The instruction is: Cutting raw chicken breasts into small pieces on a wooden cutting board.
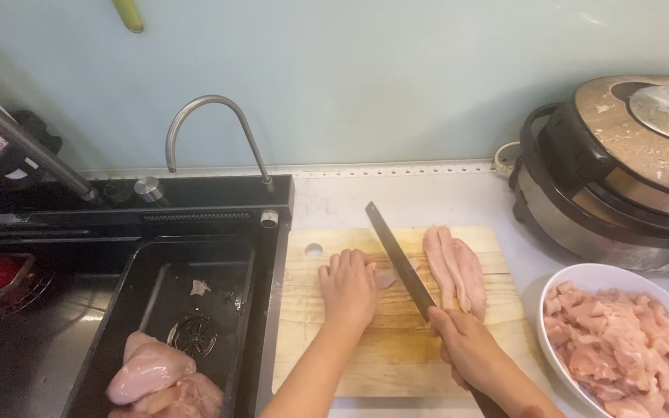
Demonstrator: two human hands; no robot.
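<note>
1. Cutting board [350, 348]: pale wood, rectangular, with a round hole in its far left corner; lies flat on the white desk [412, 197], its left edge just beside the black sink unit [195, 201]. All places below are given from this board.
2. Left hand [348, 285]: palm down on the board's middle, fingers curled over a small pink chicken piece [385, 277] and pressing it to the wood; only the piece's right edge shows.
3. Right hand [470, 348]: over the board's near right part, closed round the handle of a knife [400, 259]; the handle itself is mostly hidden.
4. Knife: long dark blade, pointing away and to the left, its edge set down just right of the left hand's fingertips, against the small chicken piece.
5. Chicken strips [456, 269]: several long raw lengths lying side by side on the board's far right part, just right of the blade.
6. White bowl [582, 275]: on the desk just right of the board, filled with cut raw chicken chunks [621, 348].
7. Black basin [141, 286]: left of the board, inside the sink; whole raw chicken breasts [160, 375] lie at its near end.
8. Curved metal tap [218, 128]: beyond the board's far left corner.
9. Round cooker [621, 170]: beyond the board's right end, on the desk, lid shut.
</note>
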